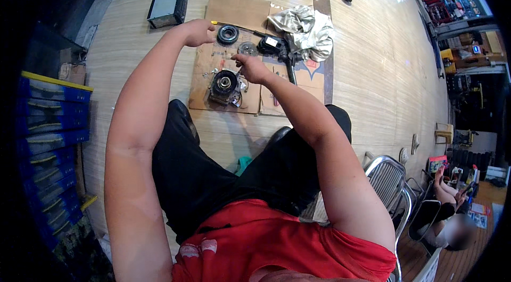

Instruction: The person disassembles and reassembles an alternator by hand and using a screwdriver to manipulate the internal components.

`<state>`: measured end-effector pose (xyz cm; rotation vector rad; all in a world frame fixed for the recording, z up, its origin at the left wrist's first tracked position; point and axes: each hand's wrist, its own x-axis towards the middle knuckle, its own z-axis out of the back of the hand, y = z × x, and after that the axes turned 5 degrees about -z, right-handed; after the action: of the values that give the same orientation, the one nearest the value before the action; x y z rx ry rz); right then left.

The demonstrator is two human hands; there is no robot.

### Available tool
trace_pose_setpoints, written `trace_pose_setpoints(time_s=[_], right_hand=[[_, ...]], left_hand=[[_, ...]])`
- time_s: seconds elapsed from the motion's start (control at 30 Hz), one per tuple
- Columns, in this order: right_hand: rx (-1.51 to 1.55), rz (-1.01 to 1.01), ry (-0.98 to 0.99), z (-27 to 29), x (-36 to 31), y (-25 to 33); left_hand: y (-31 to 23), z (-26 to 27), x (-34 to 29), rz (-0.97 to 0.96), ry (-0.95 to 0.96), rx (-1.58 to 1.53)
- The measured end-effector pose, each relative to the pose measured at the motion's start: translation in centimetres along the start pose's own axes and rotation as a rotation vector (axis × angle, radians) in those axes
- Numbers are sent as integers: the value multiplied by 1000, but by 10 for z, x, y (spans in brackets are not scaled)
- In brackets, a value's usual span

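Observation:
My left hand (199, 33) hangs over the far left of a flattened cardboard sheet (205, 82), fingers apart and seemingly empty. Just right of it lies a black grooved pulley (228, 34), with a thin yellow-tipped piece (214, 22) beyond. My right hand (253, 69) is over the middle of the cardboard, its index finger stretched out to the left; I see nothing held in it. Below and left of those fingers sits a round metal machine part (224, 84) with a dark ring-shaped face and central hub. A flat metal disc (247, 48) rests just beyond the right hand.
A black tool with a long handle (290, 69) lies at the cardboard's right, near a crumpled pale cloth (306, 31). A grey metal box (167, 7) stands on the floor at far left. Blue boxes (53, 122) are stacked left; a metal chair (386, 175) and a seated person are right.

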<state>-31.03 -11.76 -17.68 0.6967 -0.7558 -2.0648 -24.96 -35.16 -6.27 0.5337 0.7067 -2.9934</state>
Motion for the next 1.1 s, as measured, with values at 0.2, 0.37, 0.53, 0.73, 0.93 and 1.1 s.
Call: trace_pose_setpoints(time_s=[0.2, 0.37, 0.53, 0.73, 0.93, 1.1], right_hand=[[-99, 91, -43, -2, 0, -6], [-120, 4, -24, -4, -1, 1], [-22, 13, -84, -10, 7, -16], [342, -130, 23, -14, 12, -23], [859, -292, 40, -19, 6, -19], [1014, -359, 28, -18, 2, -18]], left_hand=[[-2, 0, 2, -36, 1, 56], [-1, 1, -2, -27, 11, 16], [-5, 4, 2, -24, 17, 12], [-3, 3, 0, -26, 4, 30], [-4, 3, -2, -18, 18, 14], [-7, 3, -4, -10, -17, 8]])
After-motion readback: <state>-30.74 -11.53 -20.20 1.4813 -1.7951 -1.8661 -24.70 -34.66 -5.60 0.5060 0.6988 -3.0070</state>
